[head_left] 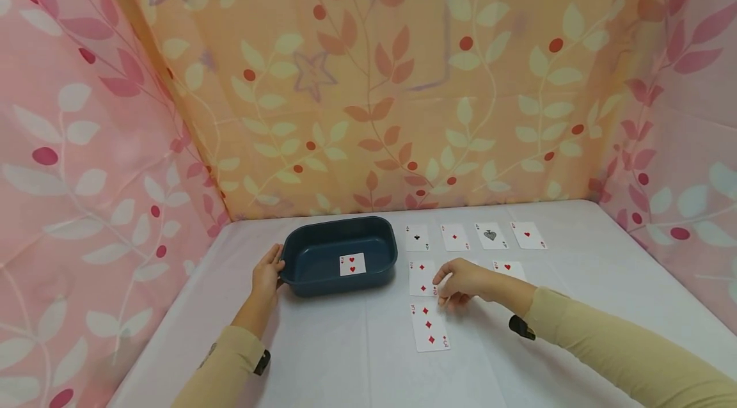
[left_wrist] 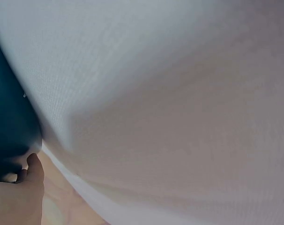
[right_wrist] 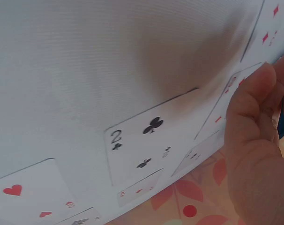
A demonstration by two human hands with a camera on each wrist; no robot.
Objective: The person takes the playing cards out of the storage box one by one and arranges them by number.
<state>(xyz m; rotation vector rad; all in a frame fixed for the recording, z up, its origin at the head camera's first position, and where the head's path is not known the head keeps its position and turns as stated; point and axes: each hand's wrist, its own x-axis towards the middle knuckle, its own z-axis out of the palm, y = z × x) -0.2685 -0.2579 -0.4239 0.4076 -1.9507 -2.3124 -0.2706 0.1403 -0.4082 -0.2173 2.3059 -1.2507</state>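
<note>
My left hand (head_left: 267, 272) grips the left end of a dark blue baking dish (head_left: 338, 224), whose side (left_wrist: 8, 103) fills the edge of the left wrist view. Inside the dish lies a two of hearts-marked card (head_left: 352, 265), face up. My right hand (head_left: 469, 279), fingers loosely bent, hovers at the right edge of the two of diamonds (head_left: 422, 278). Its fingertips are close to the upper corner of the three of diamonds (head_left: 430, 326), flat on the cloth. A two of clubs (right_wrist: 137, 145) lies beside that hand, hidden behind it in the head view.
Along the back lie the ace of clubs (head_left: 417, 238), ace of diamonds (head_left: 455, 237), ace of spades (head_left: 491, 236) and ace of hearts (head_left: 528, 235). Another two of hearts (head_left: 509, 269) is partly covered by the right arm. Patterned curtains (head_left: 368, 75) border the white tablecloth (head_left: 322, 357).
</note>
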